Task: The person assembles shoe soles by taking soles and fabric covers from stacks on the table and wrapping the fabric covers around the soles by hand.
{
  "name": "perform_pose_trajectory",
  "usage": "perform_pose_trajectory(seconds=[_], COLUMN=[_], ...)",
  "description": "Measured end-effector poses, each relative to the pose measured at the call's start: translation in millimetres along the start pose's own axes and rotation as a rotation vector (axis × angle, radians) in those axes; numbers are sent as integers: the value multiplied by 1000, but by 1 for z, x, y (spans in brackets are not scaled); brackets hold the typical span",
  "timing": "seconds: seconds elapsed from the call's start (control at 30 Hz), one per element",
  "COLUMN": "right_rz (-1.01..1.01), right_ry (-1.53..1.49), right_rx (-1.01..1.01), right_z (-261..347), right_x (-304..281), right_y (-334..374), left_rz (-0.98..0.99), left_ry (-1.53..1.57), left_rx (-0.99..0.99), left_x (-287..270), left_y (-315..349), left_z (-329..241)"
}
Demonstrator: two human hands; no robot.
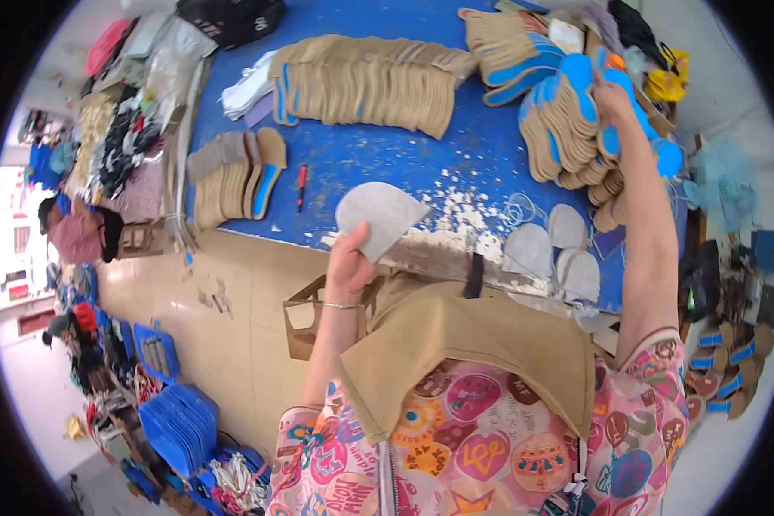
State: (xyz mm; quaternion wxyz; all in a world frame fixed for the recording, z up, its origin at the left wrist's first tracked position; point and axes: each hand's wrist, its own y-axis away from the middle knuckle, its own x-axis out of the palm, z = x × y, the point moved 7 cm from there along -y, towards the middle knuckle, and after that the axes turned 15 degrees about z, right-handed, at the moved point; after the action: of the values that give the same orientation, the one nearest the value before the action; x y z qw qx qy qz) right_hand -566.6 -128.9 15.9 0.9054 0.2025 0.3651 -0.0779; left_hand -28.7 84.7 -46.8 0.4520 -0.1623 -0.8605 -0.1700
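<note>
My left hand [351, 265] pinches a grey, rounded slipper upper piece [378, 215] by its lower edge, just over the near edge of the blue table. At the far right, my right arm is stretched out and my right hand [611, 100] touches a pile of tan insoles [552, 129] with blue patches. Its fingers are small and partly lost among the blue parts, so their grip does not show. Several more grey upper pieces [529, 249] lie near the table's right front edge, left of my right forearm.
A long row of tan insoles [365, 82] stands across the table [335, 163]. A shorter stack [224, 185] and a red marker [301, 185] lie at its left. Below the table edge is a brown crate [305, 322]. Blue stacked bins [181, 421] and a seated person [77, 228] are at left.
</note>
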Motion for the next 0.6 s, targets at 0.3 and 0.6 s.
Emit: perform_pose_trajectory(seconds=[0.3,0.6], right_rz=[-62,627], right_ry=[-948,-1317], right_rx=[-563,-467], right_z=[101,119], right_x=[22,193], right_y=[194,277], left_rz=[29,138], left_ry=[124,161], left_rx=[-95,-172], left_x=[7,39], left_y=[-9,-53], left_z=[-16,-28])
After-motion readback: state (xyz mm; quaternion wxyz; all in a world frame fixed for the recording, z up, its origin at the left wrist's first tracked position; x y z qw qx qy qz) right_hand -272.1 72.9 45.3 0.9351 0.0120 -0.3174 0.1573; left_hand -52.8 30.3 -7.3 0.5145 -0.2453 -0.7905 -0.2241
